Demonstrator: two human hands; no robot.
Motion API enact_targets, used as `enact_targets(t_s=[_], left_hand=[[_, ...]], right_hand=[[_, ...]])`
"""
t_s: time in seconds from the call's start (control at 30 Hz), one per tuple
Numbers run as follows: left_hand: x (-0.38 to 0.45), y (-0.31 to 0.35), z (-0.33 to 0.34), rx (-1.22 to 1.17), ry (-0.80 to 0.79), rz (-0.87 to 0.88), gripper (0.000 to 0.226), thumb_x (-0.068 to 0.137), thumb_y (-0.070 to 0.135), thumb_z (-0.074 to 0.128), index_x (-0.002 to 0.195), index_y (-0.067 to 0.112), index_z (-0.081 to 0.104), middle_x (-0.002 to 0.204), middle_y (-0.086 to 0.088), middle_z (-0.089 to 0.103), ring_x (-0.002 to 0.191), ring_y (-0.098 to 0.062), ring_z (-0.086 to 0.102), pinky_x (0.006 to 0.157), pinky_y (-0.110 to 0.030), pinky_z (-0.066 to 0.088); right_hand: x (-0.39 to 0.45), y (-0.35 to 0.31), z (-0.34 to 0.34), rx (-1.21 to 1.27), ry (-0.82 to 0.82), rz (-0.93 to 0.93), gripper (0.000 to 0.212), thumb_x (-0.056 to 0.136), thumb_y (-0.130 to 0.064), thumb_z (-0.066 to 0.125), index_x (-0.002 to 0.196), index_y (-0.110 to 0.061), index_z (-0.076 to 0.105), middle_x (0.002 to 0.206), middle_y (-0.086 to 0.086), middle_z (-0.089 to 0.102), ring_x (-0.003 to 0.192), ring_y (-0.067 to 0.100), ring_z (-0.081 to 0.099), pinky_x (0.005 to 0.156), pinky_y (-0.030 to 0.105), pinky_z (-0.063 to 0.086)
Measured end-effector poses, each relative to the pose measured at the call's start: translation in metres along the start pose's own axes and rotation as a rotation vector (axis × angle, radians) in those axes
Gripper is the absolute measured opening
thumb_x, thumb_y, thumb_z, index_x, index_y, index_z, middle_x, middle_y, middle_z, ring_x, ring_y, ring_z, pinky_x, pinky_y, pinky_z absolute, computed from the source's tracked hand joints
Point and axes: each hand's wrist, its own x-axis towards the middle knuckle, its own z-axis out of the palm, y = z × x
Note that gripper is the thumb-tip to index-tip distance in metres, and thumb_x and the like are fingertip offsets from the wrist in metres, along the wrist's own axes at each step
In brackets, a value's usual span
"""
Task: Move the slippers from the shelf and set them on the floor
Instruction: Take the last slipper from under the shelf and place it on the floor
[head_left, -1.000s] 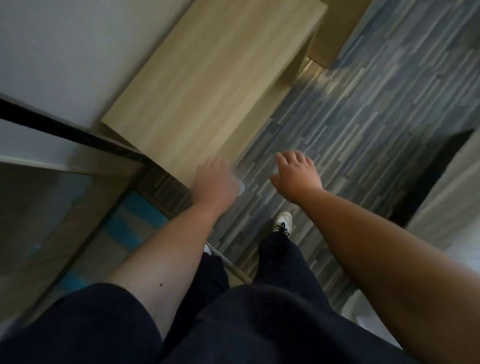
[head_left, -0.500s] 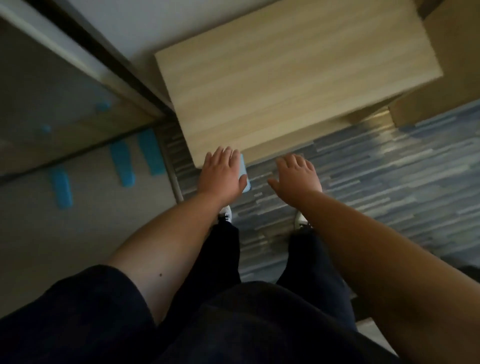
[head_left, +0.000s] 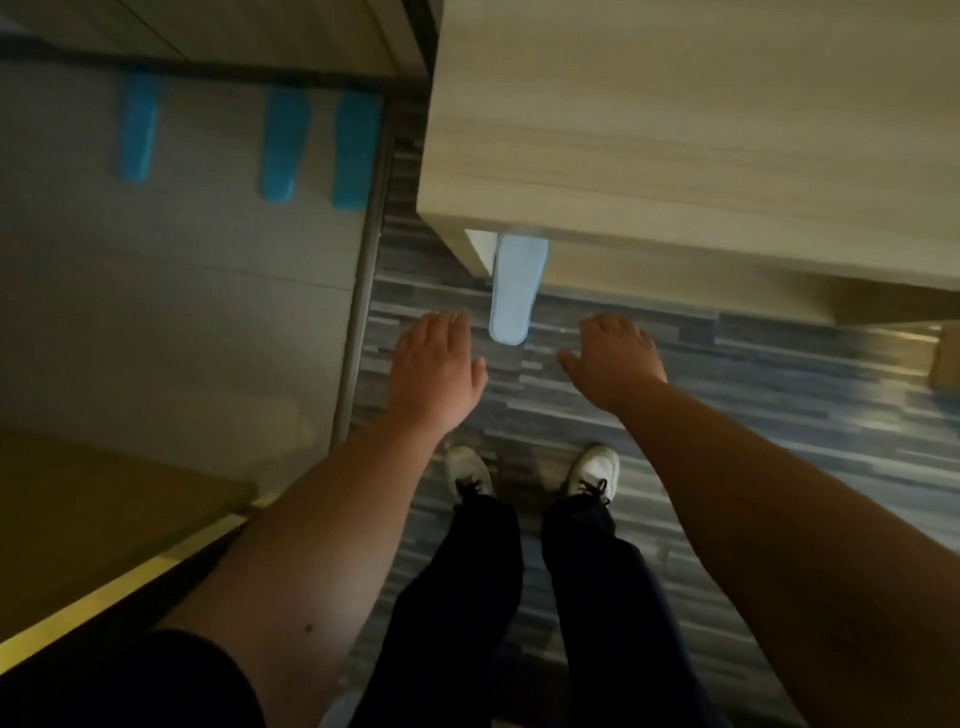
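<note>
Slipper, pale blue, sticking out from under the wooden shelf over striped grey-blue carpet. Just ahead of both hands, between them: left hand and right hand loosely spread, empty, touching nothing. White sneakers below; mirrored panel at left.

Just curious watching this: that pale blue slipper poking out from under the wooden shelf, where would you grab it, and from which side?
Probably the rounded end of the pale blue slipper that juts out toward the person over the striped floor. Its other end is hidden under the wooden shelf, so only this end is free. It looks flat and thin, so pinch it from the near side. Both the left hand and the right hand are open beside it.
</note>
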Motion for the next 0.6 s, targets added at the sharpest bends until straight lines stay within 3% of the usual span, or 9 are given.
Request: enact_targets(t_s=[0.2,0.33,0.43,0.5,0.6], left_hand=[[0.092,-0.011,0.155,-0.061,0.076,-0.124,0.046,0.088,0.044,0.042,0.120,0.011,0.050,0.117,-0.011,0.061,0.110,-0.028,0.057,0.088,-0.038,0.048],[0.157,-0.015,0.245,-0.316,0.019,-0.328,0.036,0.092,0.043,0.043,0.108,0.013,0.056,0.106,-0.009,0.064,0.095,-0.024,0.062,0.077,-0.035,0.055],[0.200,-0.020,0.282,-0.475,-0.047,-0.452,0.033,0.096,0.040,0.040,0.107,0.012,0.055,0.103,-0.009,0.063,0.089,-0.022,0.063,0.074,-0.037,0.058],[0.221,-0.022,0.297,-0.525,-0.080,-0.483,0.031,0.097,0.035,0.039,0.107,0.010,0.054,0.102,-0.009,0.063,0.088,-0.023,0.063,0.072,-0.034,0.056],[0.244,-0.027,0.312,-0.642,-0.069,-0.523,0.024,0.098,0.030,0.041,0.103,0.011,0.056,0.092,-0.006,0.063,0.084,-0.020,0.064,0.066,-0.030,0.052]], right_hand=[[0.131,0.015,0.108,0.049,0.030,0.075,0.055,0.094,-0.048,0.045,0.131,-0.008,0.048,0.137,0.018,0.048,0.127,0.036,0.043,0.104,0.048,0.037],[0.216,0.026,0.163,0.293,0.067,0.195,0.057,0.094,-0.045,0.048,0.135,-0.006,0.046,0.137,0.018,0.049,0.124,0.037,0.048,0.099,0.046,0.042],[0.266,0.027,0.186,0.502,0.110,0.271,0.052,0.092,-0.040,0.051,0.130,-0.005,0.051,0.130,0.019,0.057,0.107,0.032,0.057,0.085,0.037,0.046],[0.288,0.027,0.195,0.575,0.138,0.290,0.046,0.093,-0.037,0.050,0.123,-0.003,0.055,0.122,0.020,0.062,0.094,0.029,0.057,0.075,0.031,0.039],[0.310,0.023,0.207,0.672,0.159,0.344,0.046,0.095,-0.037,0.050,0.124,-0.002,0.055,0.119,0.019,0.063,0.093,0.029,0.058,0.074,0.029,0.037]])
